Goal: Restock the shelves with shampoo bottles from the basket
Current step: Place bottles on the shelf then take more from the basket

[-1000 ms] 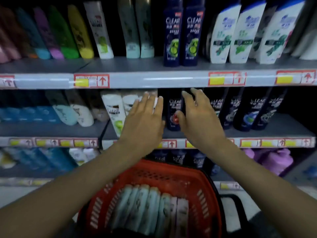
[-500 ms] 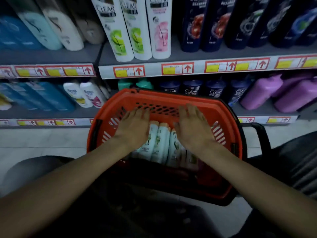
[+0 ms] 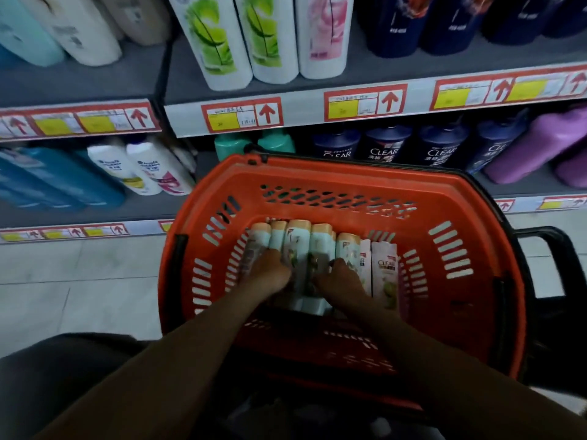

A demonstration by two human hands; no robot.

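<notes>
While both hands reach down into the orange basket (image 3: 343, 185), the shampoo bottles (image 3: 297, 249) lie side by side on its floor, long axes pointing away toward the shelf (image 3: 305, 112). Left hand (image 3: 265, 274) and right hand (image 3: 341, 282) rest on the middle bottles, equally near; whether the fingers curl round any bottle cannot be told. Two pink bottles (image 3: 382, 268) lie at the row's right end.

A shop's toiletries aisle is showing here: grey shelves (image 3: 397, 68) are carrying rows of shampoo bottles (image 3: 216, 42), with red-and-yellow price tags (image 3: 243, 114) running along their edges. An orange shopping basket (image 3: 349, 182) is sitting before them over a tiled floor (image 3: 79, 281).
</notes>
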